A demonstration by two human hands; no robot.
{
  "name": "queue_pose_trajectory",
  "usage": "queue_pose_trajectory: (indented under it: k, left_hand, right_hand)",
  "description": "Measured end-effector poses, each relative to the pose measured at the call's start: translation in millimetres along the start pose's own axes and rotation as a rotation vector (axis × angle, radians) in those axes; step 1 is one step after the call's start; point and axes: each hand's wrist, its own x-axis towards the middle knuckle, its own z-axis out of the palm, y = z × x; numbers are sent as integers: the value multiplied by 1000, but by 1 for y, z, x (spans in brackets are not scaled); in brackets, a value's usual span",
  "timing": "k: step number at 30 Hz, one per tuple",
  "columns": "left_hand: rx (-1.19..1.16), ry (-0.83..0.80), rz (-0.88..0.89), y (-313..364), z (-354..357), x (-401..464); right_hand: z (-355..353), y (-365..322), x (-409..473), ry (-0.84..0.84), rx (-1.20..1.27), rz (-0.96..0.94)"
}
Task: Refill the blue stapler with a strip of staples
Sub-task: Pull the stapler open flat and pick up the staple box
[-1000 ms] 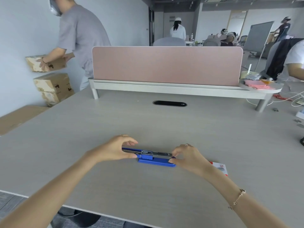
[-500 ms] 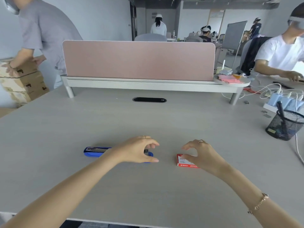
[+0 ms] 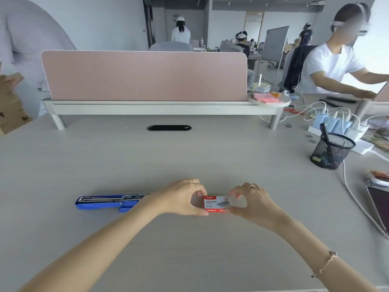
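The blue stapler [image 3: 109, 202] lies opened out flat on the grey desk [image 3: 189, 157], left of my hands, with its metal channel facing up; its right end is hidden behind my left wrist. A small red and white staple box [image 3: 215, 204] rests on the desk in front of me. My left hand [image 3: 181, 198] pinches the box's left end between thumb and fingers. My right hand [image 3: 253, 200] grips its right end. No loose strip of staples shows.
A black mesh pen cup [image 3: 332, 150] stands at the right, with chargers and white cables [image 3: 336, 123] behind it. A laptop edge [image 3: 379, 207] lies at the far right. A pink divider [image 3: 145, 75] runs across the back. One person sits at the right, another stands at the left.
Both hands let go of the stapler, which now lies to the left. They moved right to the staple box and took hold of its two ends. My view swung right.
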Motion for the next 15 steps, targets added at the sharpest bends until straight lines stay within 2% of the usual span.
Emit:
queue_pose_trajectory:
  k: [15]
  left_hand:
    - [26,102,-2,2,8,0]
  right_hand:
    - [8,-4,5,-35,41,-30]
